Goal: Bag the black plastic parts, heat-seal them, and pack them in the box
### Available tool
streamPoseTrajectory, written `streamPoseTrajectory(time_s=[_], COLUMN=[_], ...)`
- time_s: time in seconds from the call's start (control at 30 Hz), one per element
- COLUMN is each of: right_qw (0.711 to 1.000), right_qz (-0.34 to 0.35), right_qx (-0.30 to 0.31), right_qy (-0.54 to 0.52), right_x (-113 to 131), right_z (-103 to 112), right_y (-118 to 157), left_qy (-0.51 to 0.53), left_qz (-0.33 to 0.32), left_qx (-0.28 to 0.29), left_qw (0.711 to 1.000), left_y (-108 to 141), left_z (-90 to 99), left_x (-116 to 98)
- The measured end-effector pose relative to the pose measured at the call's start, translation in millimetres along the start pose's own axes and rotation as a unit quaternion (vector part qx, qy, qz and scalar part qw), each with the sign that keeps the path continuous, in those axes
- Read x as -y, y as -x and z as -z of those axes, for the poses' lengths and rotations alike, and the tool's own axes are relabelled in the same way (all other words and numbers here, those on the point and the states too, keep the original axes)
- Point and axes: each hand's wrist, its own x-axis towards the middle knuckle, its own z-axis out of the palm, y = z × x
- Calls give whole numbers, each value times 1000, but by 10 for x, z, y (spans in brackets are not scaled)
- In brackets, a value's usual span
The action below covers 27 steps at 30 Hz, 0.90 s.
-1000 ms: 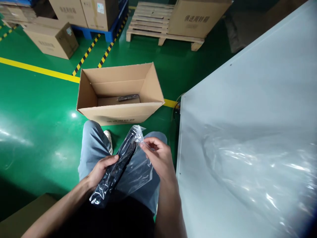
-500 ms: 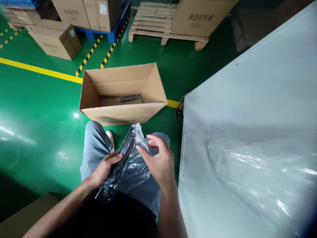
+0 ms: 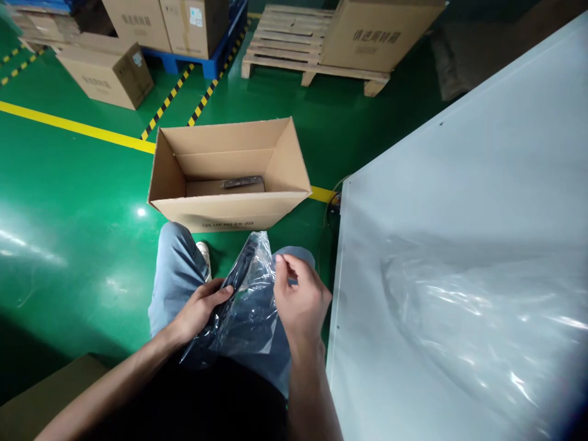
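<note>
- The left hand (image 3: pixel 204 309) reaches in from the lower left, its forearm slanting up toward the middle, the back of the hand facing up.
- Its fingers are closed around the dark item (image 3: pixel 239 262), with the thumb lying across the top side; the fingers underneath are mostly hidden.
- The right hand (image 3: pixel 301 300) comes up from the bottom, forearm nearly upright in the view and wrist bent; its fingers are curled in, thumb and forefinger together in a pinch on the edge of the clear bag (image 3: pixel 253 300).
- The dark item is long, narrow and black, held at a slant above the lap, its far end pointing up and to the right; its exact shape is hard to tell through the shiny plastic.
- The clear bag is wrinkled, with bright glints, and its loose part spreads from the item toward the right hand, over the jeans (image 3: pixel 172 269).
- Just beyond the knees, an open cardboard box (image 3: pixel 225 211) stands on the green floor (image 3: pixel 87 196), with another dark piece (image 3: pixel 243 181) lying inside.
- To the right is a large pale surface (image 3: pixel 413 202) with clear plastic sheeting (image 3: pixel 473 318) on it.
</note>
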Motion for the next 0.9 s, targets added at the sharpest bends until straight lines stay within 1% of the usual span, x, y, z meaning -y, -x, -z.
streamPoseTrajectory(time_s=[0.1,0.23,0.3,0.37,0.4,0.43,0.47,0.53,0.6,0.7,0.77,0.83,0.9], right_qw=[1000,997,997,1000,998,991,977,933,886,830,806,801,811], right_qz=[4,46,50,9,-32,-86,-147,-263,-339,-388,-400,-401,-388], right_qx=[-3,23,27,27,26,25,27,30,40,63,82,93,99], right_qy=[10,63,57,-1,-47,-100,-154,-245,-314,-397,-429,-435,-426], right_x=[-12,20,28,15,1,-17,-37,-73,-91,-84,-74,-73,-82], right_z=[-5,-60,-93,-108,-106,-97,-82,-37,15,91,139,187,239], right_y=[9,39,50,55,57,56,52,35,8,-33,-48,-50,-45], left_qy=[0,-31,-44,-38,-28,-15,-3,14,32,80,106,116,121], left_qz=[6,-31,-43,-38,-30,-18,-4,29,57,92,115,138,154], left_qx=[-4,-5,0,11,16,19,20,22,48,109,124,127,134], left_qw=[1000,999,998,998,999,1000,1000,999,997,987,980,975,971], left_y=[6,8,5,2,4,8,15,37,60,77,78,79,87], left_z=[25,9,-11,-17,-12,0,16,54,88,121,142,170,204], left_x=[2,1,-1,-7,-12,-20,-29,-51,-72,-90,-90,-86,-85])
